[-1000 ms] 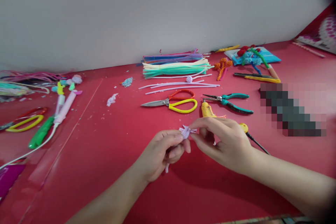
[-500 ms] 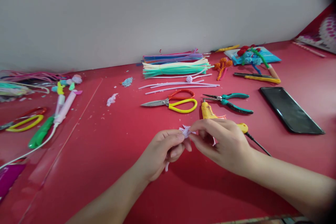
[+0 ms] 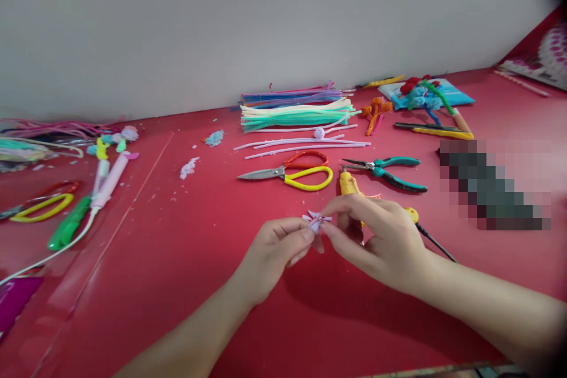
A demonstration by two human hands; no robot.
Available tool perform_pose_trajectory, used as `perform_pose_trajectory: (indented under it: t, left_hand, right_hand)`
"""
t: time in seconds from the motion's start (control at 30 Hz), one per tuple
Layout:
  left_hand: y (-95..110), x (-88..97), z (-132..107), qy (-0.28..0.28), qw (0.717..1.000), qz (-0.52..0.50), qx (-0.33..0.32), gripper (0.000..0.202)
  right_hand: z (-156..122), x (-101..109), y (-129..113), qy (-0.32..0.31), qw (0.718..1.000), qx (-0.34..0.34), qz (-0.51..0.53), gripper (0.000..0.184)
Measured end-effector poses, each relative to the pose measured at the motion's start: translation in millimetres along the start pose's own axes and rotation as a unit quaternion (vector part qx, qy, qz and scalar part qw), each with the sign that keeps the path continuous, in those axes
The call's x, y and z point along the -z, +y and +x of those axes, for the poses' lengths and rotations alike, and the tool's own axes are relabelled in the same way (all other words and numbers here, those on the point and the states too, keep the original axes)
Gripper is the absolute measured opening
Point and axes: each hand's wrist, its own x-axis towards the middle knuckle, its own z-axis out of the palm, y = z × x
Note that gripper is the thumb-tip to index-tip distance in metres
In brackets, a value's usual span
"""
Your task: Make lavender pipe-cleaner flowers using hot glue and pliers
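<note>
Over the red table, my left hand and my right hand meet at a small lilac pipe-cleaner flower. My left fingers pinch it from below and my right thumb and forefinger pinch its petals from the right. Both hands are closed on it. Just behind my right hand lies a yellow glue gun, partly hidden. Its black cord runs off to the right.
Yellow-and-red scissors and teal pliers lie behind the hands. Bundled pipe cleaners and loose lilac ones lie near the wall. A pixelated dark object lies at right. Craft flowers are at the back right; tools and scissors at left.
The lilac stem that hung below my left hand is no longer visible. Both hands shifted slightly on the flower and otherwise stayed in place.
</note>
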Motion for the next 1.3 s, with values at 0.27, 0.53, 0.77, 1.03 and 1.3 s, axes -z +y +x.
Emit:
perform_pose_trajectory:
  t: [0.27,0.53,0.77,1.03,1.3]
  left_hand:
    - [3.9,-2.3,-4.4,0.047,0.988,0.131,-0.065,0.023]
    - [2.9,-3.7,-4.7,0.05,0.981,0.176,-0.069,0.023]
    - [4.5,-5.5,-5.2,0.048,0.981,0.173,-0.072,0.022]
    - [2.3,-3.2,-5.7,0.064,0.961,0.237,-0.127,0.02]
    - [-2.1,0.0,-4.3,0.107,0.906,0.321,-0.254,0.009]
  right_hand:
    - [-0.3,-1.8,-0.1,-0.002,1.0,-0.003,-0.016,0.004]
    - [0.0,-2.1,0.1,-0.009,1.0,-0.003,-0.017,0.002]
    - [-0.8,-3.1,0.6,-0.015,1.0,-0.002,-0.027,0.001]
    - [-1.2,-0.3,-1.1,-0.005,1.0,-0.007,-0.004,0.003]
    - [1.2,4.2,-4.0,0.003,0.999,-0.037,0.023,0.016]
